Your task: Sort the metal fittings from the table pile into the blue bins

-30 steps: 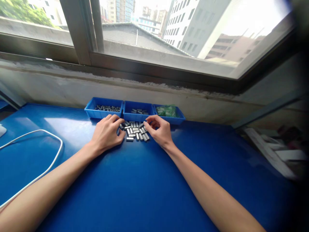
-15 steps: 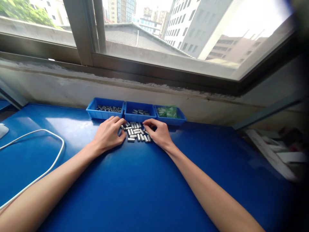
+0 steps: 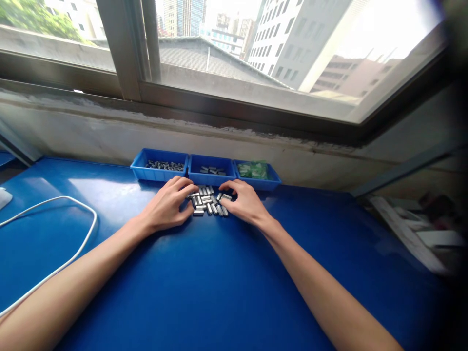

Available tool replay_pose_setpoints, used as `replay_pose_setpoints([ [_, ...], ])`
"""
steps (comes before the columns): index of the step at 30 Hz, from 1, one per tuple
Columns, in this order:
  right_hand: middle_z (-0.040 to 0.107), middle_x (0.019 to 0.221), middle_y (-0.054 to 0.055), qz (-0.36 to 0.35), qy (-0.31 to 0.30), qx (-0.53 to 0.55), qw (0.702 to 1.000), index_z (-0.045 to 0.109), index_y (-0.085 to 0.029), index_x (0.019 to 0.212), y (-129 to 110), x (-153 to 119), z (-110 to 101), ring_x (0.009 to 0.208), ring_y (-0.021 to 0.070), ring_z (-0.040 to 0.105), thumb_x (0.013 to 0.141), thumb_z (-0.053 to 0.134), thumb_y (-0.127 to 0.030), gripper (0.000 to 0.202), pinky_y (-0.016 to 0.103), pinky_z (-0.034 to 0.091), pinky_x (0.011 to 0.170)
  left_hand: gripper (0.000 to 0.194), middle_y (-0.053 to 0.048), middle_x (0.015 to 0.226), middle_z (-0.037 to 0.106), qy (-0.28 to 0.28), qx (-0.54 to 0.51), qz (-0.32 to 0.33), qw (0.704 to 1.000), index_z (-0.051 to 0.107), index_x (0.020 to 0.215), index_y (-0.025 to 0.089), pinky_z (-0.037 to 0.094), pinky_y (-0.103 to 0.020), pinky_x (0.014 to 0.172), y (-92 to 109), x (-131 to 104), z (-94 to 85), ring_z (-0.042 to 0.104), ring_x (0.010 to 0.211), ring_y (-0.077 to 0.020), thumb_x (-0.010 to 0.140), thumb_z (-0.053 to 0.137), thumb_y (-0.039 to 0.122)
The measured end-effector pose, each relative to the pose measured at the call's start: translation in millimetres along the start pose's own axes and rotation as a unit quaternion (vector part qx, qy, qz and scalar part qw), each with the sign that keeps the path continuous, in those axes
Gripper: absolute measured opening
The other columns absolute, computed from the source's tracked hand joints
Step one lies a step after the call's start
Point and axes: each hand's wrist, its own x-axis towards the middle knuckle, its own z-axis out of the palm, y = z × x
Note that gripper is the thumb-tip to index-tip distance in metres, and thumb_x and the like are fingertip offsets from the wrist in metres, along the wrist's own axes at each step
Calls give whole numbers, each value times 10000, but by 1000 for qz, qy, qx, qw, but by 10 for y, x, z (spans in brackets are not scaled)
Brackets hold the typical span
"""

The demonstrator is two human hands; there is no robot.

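Several short silvery metal pieces [image 3: 206, 200] lie in a loose cluster on the blue tabletop [image 3: 197, 282]. My left hand [image 3: 170, 202] curves around the cluster's left side, thumb and fingers apart, its fingertips at the outer pieces. On the right side my right hand [image 3: 246, 201] arches with thumb and fingers parted, the tips beside or on the pieces at that edge. Neither hand visibly lifts a piece. Behind the cluster stand three blue bins: the left bin [image 3: 157, 174] with small dark metal parts, the middle bin [image 3: 212, 178] with a few metal pieces, the right bin [image 3: 265, 184] with green-wrapped items.
A white cable [image 3: 95, 219] loops over the table's left part, near my left forearm. A white object [image 3: 4, 197] sits at the far left edge. Behind the bins runs a wall [image 3: 109, 131] beneath a window. Blurred items [image 3: 438, 238] lie at the far right.
My left hand has shifted slightly right, over the cluster's left edge. My right hand has moved a little right, its thumb and fingers wider apart, showing more pieces.
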Motion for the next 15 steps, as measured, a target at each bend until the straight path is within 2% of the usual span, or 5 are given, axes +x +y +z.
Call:
replay_pose_setpoints([
  [3, 731, 952, 61, 13, -101, -32, 994, 739, -223, 1110, 18, 43, -210, 763, 202, 641, 709, 735, -268, 404, 290, 481, 665, 336, -124, 1197, 630, -13, -5, 3, 1000, 628, 1178, 150, 492, -440, 984, 0, 3, -5, 554, 1088, -282, 852, 547, 168],
  [7, 742, 837, 34, 19, -161, -19, 987, 746, -207, 1089, 30, 73, -300, 673, 184, 655, 690, 753, -183, 400, 264, 469, 585, 338, -128, 1205, 629, -20, -4, 3, 1000, 627, 1194, 150, 491, -443, 986, 1, 6, -6, 557, 1096, -285, 868, 549, 193],
  [9, 736, 770, 20, 28, -159, 1, 987, 751, -199, 1023, 29, 79, -250, 669, 180, 666, 707, 711, -125, 326, 256, 478, 589, 338, -128, 1210, 629, -21, -2, 1, 1000, 627, 1196, 149, 490, -444, 988, 2, 7, -5, 557, 1100, -286, 870, 550, 193],
  [12, 734, 735, 19, 29, -132, 23, 991, 743, -196, 879, 32, 89, -161, 660, 174, 671, 739, 669, -123, 174, 250, 483, 586, 329, -128, 1217, 631, -21, -1, 0, 1000, 632, 1188, 148, 488, -443, 993, 0, 5, -1, 559, 1105, -287, 872, 552, 189],
  [15, 732, 735, 13, 21, -115, 45, 992, 714, -194, 838, 42, 97, -135, 638, 159, 668, 725, 641, -94, 168, 235, 480, 569, 325, -127, 1211, 634, -19, -3, 0, 1000, 634, 1188, 149, 491, -435, 987, -8, 5, 6, 565, 1098, -284, 877, 547, 182],
])
